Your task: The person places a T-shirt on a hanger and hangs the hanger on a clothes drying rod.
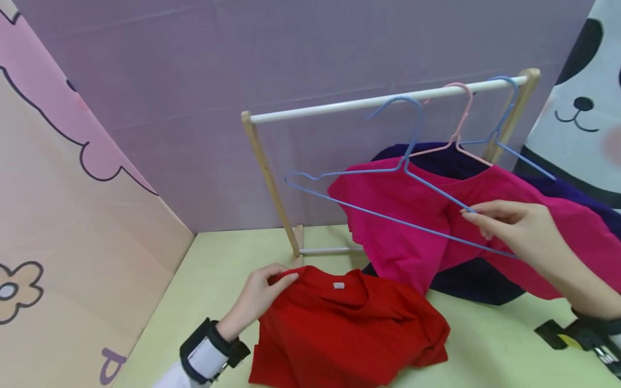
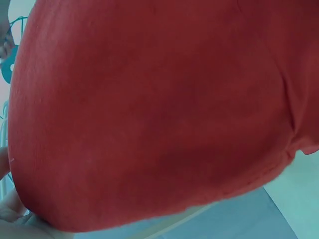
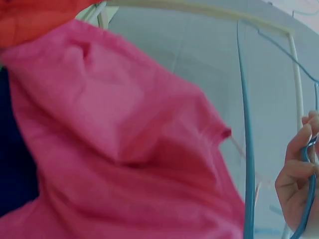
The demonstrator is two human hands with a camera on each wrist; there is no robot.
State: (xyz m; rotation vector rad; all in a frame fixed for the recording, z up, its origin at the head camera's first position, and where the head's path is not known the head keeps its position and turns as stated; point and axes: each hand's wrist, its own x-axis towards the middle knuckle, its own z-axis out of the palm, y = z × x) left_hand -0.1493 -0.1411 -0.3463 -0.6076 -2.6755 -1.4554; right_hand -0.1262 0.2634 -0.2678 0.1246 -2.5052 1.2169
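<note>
A red shirt (image 1: 339, 328) lies on the table, its neckline with a small white tag facing the rack. My left hand (image 1: 267, 288) pinches its left shoulder beside the collar; in the left wrist view the red cloth (image 2: 149, 114) covers most of the hand. In my right hand (image 1: 524, 229) a blue wire hanger (image 1: 349, 207) is pinched by its right shoulder. The hanger is held in front of the rack, hook up, with no garment on it. The right wrist view shows the fingers (image 3: 299, 172) around the blue wire.
Behind stands a clothes rack with a white rail (image 1: 339, 108) and wooden posts. On it a pink shirt (image 1: 398, 215) hangs from a pink hanger (image 1: 463, 116), and a dark navy garment (image 1: 475, 280) from another blue hanger (image 1: 509, 110). A printed side wall (image 1: 97, 226) rises at left.
</note>
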